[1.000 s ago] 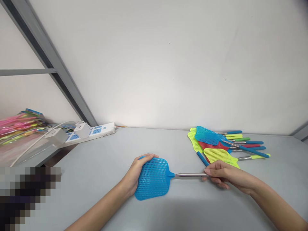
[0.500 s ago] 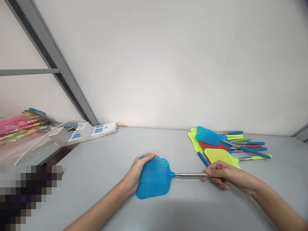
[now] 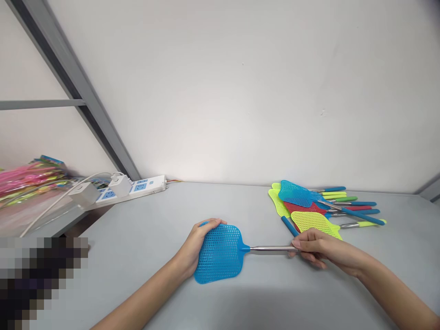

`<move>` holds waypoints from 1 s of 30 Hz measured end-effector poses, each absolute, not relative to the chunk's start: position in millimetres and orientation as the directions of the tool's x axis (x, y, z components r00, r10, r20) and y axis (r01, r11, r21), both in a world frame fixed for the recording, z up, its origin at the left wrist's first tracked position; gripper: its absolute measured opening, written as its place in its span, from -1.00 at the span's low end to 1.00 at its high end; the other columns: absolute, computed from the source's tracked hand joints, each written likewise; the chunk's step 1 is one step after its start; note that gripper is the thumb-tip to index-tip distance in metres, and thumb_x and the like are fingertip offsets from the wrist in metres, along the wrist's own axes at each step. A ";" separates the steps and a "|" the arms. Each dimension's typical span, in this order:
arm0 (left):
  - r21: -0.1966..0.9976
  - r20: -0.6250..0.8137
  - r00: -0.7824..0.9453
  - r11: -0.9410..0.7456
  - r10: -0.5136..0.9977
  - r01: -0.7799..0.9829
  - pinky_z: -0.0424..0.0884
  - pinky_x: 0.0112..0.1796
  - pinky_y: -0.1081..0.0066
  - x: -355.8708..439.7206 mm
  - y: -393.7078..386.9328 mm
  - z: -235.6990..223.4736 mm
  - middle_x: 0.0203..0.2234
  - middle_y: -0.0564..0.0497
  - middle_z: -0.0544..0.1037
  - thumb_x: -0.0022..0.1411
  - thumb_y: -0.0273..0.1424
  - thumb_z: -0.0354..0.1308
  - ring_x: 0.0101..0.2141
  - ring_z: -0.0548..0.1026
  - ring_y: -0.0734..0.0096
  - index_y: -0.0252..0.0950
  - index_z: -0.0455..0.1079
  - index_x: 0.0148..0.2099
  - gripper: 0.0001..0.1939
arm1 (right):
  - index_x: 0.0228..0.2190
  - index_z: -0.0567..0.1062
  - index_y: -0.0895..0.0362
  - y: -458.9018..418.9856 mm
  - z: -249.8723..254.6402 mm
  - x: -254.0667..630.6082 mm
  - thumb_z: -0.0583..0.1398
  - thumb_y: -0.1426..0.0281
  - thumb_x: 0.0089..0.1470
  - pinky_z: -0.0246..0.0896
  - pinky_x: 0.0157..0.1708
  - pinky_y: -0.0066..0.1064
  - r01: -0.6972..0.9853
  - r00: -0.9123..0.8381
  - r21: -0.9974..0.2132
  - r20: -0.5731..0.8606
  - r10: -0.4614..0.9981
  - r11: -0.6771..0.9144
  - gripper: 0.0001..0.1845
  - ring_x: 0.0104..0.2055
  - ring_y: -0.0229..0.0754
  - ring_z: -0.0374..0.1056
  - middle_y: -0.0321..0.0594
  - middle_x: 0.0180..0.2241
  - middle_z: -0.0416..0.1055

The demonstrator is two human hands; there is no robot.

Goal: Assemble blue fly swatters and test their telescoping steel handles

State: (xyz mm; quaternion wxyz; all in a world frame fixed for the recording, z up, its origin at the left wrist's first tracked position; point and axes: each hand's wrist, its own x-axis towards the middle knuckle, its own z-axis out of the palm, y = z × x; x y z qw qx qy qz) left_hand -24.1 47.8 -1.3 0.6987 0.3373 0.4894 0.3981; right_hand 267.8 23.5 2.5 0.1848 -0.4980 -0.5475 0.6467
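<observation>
A blue fly swatter (image 3: 222, 253) lies on the grey table (image 3: 144, 238) in front of me. My left hand (image 3: 195, 243) is closed around the left edge of its mesh head. Its metal rod (image 3: 271, 249) runs to the right into my right hand (image 3: 318, 250), whose fingers are pinched around the rod's far end. The handle past the fingers is hidden by that hand.
A pile of several fly swatters (image 3: 309, 208), blue, yellow-green and red, lies at the back right by the wall. A white power strip (image 3: 137, 187) with plugged adapters sits at the back left. Pink packaged goods (image 3: 27, 176) lie at the far left beside a grey metal frame (image 3: 79, 98).
</observation>
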 end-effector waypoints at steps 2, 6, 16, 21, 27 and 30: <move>0.861 -0.416 0.210 0.457 0.885 -0.223 0.39 -0.36 0.34 -24.2 48.1 -1.2 -0.45 -0.04 0.47 0.02 -0.23 0.15 -0.42 0.46 0.27 -0.33 0.38 -0.31 -0.73 | -0.46 0.50 0.26 23.5 2.0 268.3 0.11 0.21 0.03 -0.16 -0.63 -0.51 0.307 -0.436 -0.892 -0.441 0.785 -0.331 -0.65 -0.72 -0.46 -0.03 -0.42 -0.70 0.10; 0.864 -0.415 0.206 0.455 0.886 -0.217 0.39 -0.36 0.35 -24.8 48.7 -1.6 -0.45 -0.04 0.47 0.01 -0.23 0.16 -0.41 0.46 0.28 -0.33 0.39 -0.31 -0.73 | -0.45 0.51 0.25 23.8 1.1 268.3 0.10 0.22 0.03 -0.14 -0.62 -0.52 0.304 -0.433 -0.895 -0.436 0.789 -0.328 -0.65 -0.72 -0.46 -0.03 -0.42 -0.71 0.10; 0.909 -0.361 0.120 0.378 0.925 -0.176 0.38 -0.40 0.38 -20.6 42.3 -9.3 -0.44 0.00 0.44 -0.01 -0.19 0.18 -0.42 0.44 0.31 -0.31 0.37 -0.35 -0.73 | -0.53 0.50 0.27 24.5 2.3 270.4 0.13 0.26 -0.04 -0.32 -0.70 -0.50 0.301 -0.429 -0.891 -0.444 0.786 -0.340 -0.69 -0.76 -0.47 -0.10 -0.42 -0.74 0.11; 0.908 -0.370 0.114 0.385 0.922 -0.169 0.39 -0.40 0.35 -16.6 36.9 -6.9 -0.43 0.00 0.43 -0.03 -0.18 0.19 -0.42 0.43 0.30 -0.30 0.39 -0.32 -0.69 | -0.51 0.50 0.27 26.4 1.0 270.9 0.13 0.27 -0.03 -0.38 -0.70 -0.50 0.316 -0.413 -0.890 -0.441 0.797 -0.328 -0.70 -0.76 -0.48 -0.12 -0.44 -0.75 0.09; 0.900 -0.379 0.114 0.395 0.918 -0.187 0.38 -0.40 0.36 -17.2 37.1 -4.9 -0.45 -0.03 0.45 -0.05 -0.18 0.20 -0.42 0.44 0.30 -0.33 0.40 -0.35 -0.69 | -0.51 0.50 0.28 26.4 1.3 271.8 0.14 0.27 -0.04 -0.39 -0.71 -0.50 0.291 -0.431 -0.892 -0.445 0.785 -0.346 -0.69 -0.76 -0.47 -0.10 -0.42 -0.75 0.10; 0.888 -0.396 0.138 0.417 0.908 -0.195 0.37 -0.40 0.35 -18.3 38.0 -5.1 -0.47 -0.03 0.45 -0.05 -0.18 0.20 -0.42 0.44 0.28 -0.32 0.39 -0.35 -0.70 | -0.50 0.51 0.29 25.3 4.6 272.2 0.14 0.27 -0.03 -0.34 -0.71 -0.51 0.286 -0.424 -0.898 -0.432 0.796 -0.335 -0.69 -0.76 -0.48 -0.07 -0.42 -0.74 0.11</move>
